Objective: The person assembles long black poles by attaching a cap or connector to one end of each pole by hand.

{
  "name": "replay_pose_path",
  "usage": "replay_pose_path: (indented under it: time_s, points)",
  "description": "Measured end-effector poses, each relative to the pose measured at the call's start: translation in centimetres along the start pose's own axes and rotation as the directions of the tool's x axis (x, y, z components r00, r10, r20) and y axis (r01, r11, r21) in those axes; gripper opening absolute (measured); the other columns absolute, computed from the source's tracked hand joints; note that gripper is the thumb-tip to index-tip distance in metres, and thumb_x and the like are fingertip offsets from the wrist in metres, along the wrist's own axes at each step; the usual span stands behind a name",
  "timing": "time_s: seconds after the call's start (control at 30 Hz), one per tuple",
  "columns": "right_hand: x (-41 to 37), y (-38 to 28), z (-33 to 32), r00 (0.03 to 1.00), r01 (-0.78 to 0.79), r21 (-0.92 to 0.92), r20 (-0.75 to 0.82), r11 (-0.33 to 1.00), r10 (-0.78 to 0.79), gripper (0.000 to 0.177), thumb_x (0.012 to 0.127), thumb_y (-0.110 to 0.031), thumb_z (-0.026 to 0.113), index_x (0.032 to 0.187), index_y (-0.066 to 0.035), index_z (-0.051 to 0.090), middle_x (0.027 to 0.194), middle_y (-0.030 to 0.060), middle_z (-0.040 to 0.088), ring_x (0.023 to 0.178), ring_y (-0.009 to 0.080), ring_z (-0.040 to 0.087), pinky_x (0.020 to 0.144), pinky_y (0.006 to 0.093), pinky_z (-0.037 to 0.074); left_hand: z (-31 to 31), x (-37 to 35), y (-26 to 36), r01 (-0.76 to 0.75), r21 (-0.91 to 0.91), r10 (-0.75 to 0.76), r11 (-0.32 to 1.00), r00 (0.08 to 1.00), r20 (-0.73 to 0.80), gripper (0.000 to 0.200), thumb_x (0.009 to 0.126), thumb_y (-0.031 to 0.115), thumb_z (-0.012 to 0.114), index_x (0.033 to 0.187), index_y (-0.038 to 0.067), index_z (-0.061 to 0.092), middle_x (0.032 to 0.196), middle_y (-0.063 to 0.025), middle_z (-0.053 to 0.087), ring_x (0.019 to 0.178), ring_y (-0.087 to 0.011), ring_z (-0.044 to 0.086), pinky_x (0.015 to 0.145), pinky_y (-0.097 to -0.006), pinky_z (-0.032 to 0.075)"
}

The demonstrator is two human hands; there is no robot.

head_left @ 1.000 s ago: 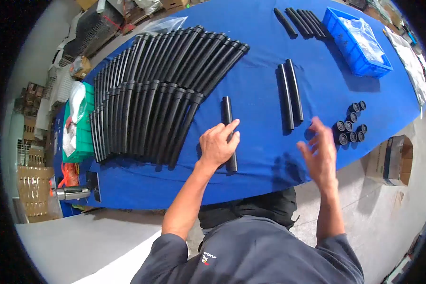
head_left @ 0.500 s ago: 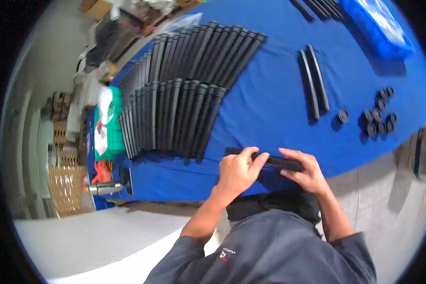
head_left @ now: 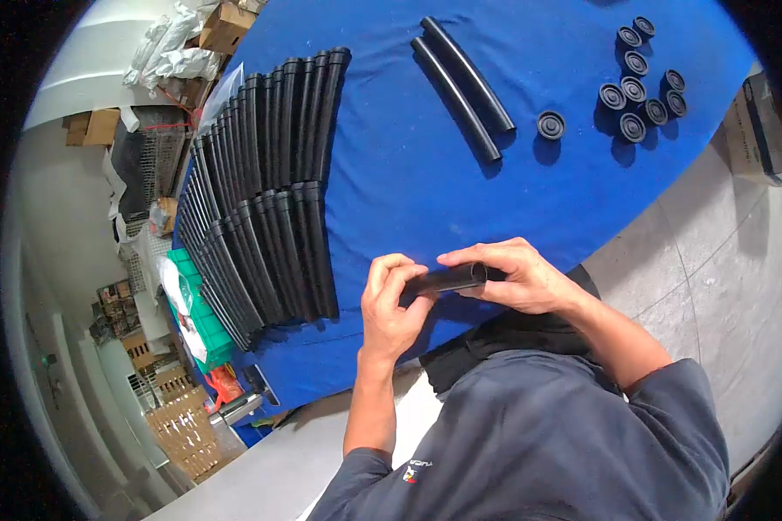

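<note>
A short-looking black tube point(head_left: 447, 279) is held over the near edge of the blue cloth, its open end facing right. My left hand point(head_left: 393, 304) wraps its fingers and thumb round the tube's left part. At the open end, my right hand point(head_left: 517, 276) has its fingers and thumb curled around a dark piece, probably a round cap point(head_left: 493, 274), mostly hidden by the fingers. Beyond the hands, two black tubes point(head_left: 465, 91) lie side by side, with a single round black cap point(head_left: 550, 125) to their right.
Many black tubes point(head_left: 269, 130) lie in two overlapping rows at the left of the blue cloth point(head_left: 391, 200). Several black caps point(head_left: 632, 89) cluster at the upper right. A green crate point(head_left: 208, 321) and a metal tool point(head_left: 239, 406) stand at the left edge.
The view has turned and shifted. The held tube now shows its open end towards the right, and my right hand has moved off the tube's side to that end.
</note>
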State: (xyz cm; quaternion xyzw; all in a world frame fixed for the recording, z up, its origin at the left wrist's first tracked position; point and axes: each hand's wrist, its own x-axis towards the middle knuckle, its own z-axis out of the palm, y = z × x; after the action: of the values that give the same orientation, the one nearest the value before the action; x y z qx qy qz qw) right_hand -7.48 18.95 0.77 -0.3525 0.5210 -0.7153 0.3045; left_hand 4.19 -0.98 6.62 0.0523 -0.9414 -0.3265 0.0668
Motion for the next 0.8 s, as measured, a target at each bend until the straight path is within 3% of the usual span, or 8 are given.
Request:
replay_pose_path:
  time_s: [0.1, 0.2, 0.33, 0.43, 0.57, 0.63, 0.73, 0.8]
  points:
    - [-0.1, -0.6, -0.4, 0.999, -0.035, 0.030, 0.015, 0.999, 0.034, 0.046, 0.091, -0.011, 0.074, 0.135, -0.005, 0.064, 0.111, 0.0112, 0.074, 0.096, 0.0212, 0.072, 0.086, 0.0350, 0.055, -1.6, 0.1, 0.3, 0.082, -0.088, -0.067, 0.993, 0.985, 0.156, 0.048, 0.070, 0.000, 0.083, 0.117, 0.004, 0.073, 0.100, -0.0101, 0.063, 0.088, -0.0210, 0.066, 0.079, -0.0343, 0.054]
    - [0.0, -1.1, -0.6, 1.000, -0.001, 0.005, 0.021, 1.000, 0.001, 0.045, 0.091, -0.014, 0.075, 0.134, -0.005, 0.065, 0.112, 0.0113, 0.074, 0.098, 0.0202, 0.071, 0.087, 0.0349, 0.054, -2.8, 0.5, 0.3, 0.149, -0.175, -0.094, 0.973, 0.953, 0.289, 0.047, 0.072, 0.002, 0.084, 0.117, 0.004, 0.072, 0.099, -0.0109, 0.065, 0.089, -0.0214, 0.066, 0.081, -0.0347, 0.054]
    - [0.0, -1.2, -0.8, 1.000, -0.026, 0.049, 0.007, 0.998, 0.026, 0.044, 0.090, -0.016, 0.077, 0.132, -0.004, 0.067, 0.109, 0.0111, 0.074, 0.097, 0.0196, 0.071, 0.087, 0.0346, 0.054, -3.1, -0.4, -0.6, 0.415, -0.389, -0.243, 0.823, 0.875, 0.419, 0.048, 0.079, 0.007, 0.083, 0.123, 0.000, 0.067, 0.109, -0.0098, 0.070, 0.099, -0.0206, 0.068, 0.089, -0.0335, 0.054]
    - [0.0, -1.2, -0.9, 0.999, -0.045, 0.031, 0.004, 0.998, 0.045, 0.043, 0.089, -0.017, 0.078, 0.129, -0.004, 0.068, 0.107, 0.0112, 0.074, 0.097, 0.0195, 0.071, 0.086, 0.0345, 0.054, -3.3, -0.8, -1.2, 0.490, -0.435, -0.280, 0.755, 0.842, 0.461, 0.047, 0.082, 0.010, 0.083, 0.124, 0.000, 0.066, 0.110, -0.0096, 0.072, 0.099, -0.0198, 0.069, 0.092, -0.0331, 0.054]
    - [-0.1, -0.8, -0.7, 0.997, -0.059, 0.027, -0.039, 0.998, 0.060, 0.040, 0.088, -0.018, 0.080, 0.124, -0.003, 0.070, 0.104, 0.0106, 0.074, 0.096, 0.0195, 0.070, 0.086, 0.0345, 0.054, -3.1, -0.1, -0.5, 0.309, -0.291, -0.164, 0.905, 0.886, 0.433, 0.039, 0.086, 0.013, 0.080, 0.121, -0.001, 0.067, 0.108, -0.0108, 0.073, 0.097, -0.0198, 0.069, 0.091, -0.0341, 0.053]
    - [-0.3, -0.8, -0.9, 0.996, -0.089, 0.007, -0.015, 0.996, 0.089, 0.048, 0.087, -0.022, 0.081, 0.129, -0.003, 0.067, 0.105, 0.0115, 0.072, 0.097, 0.0216, 0.070, 0.086, 0.0350, 0.055, -3.0, 0.1, -0.2, 0.249, -0.159, -0.156, 0.955, 0.882, 0.445, 0.036, 0.088, 0.013, 0.078, 0.120, -0.002, 0.067, 0.108, -0.0108, 0.073, 0.099, -0.0193, 0.068, 0.090, -0.0343, 0.053]
    - [0.2, -1.0, -0.2, 0.999, -0.040, -0.058, -0.021, 0.997, 0.039, 0.064, 0.085, -0.030, 0.083, 0.138, -0.004, 0.059, 0.107, 0.0130, 0.069, 0.099, 0.0256, 0.068, 0.086, 0.0368, 0.055, -2.0, -0.6, 0.1, 0.465, -0.573, -0.353, 0.675, 0.885, 0.303, 0.040, 0.086, 0.012, 0.078, 0.121, -0.002, 0.065, 0.105, -0.0132, 0.074, 0.102, -0.0235, 0.069, 0.096, -0.0360, 0.051]
    - [0.4, -0.9, 0.3, 1.000, 0.002, -0.106, 0.000, 0.994, -0.002, 0.075, 0.083, -0.035, 0.084, 0.144, -0.004, 0.053, 0.109, 0.0145, 0.068, 0.100, 0.0281, 0.068, 0.086, 0.0385, 0.054, -0.8, -0.5, -0.2, 0.288, -0.848, -0.359, 0.444, 0.925, 0.126, 0.034, 0.090, 0.007, 0.070, 0.122, 0.000, 0.063, 0.114, -0.0213, 0.072, 0.110, -0.0324, 0.069, 0.101, -0.0451, 0.052]
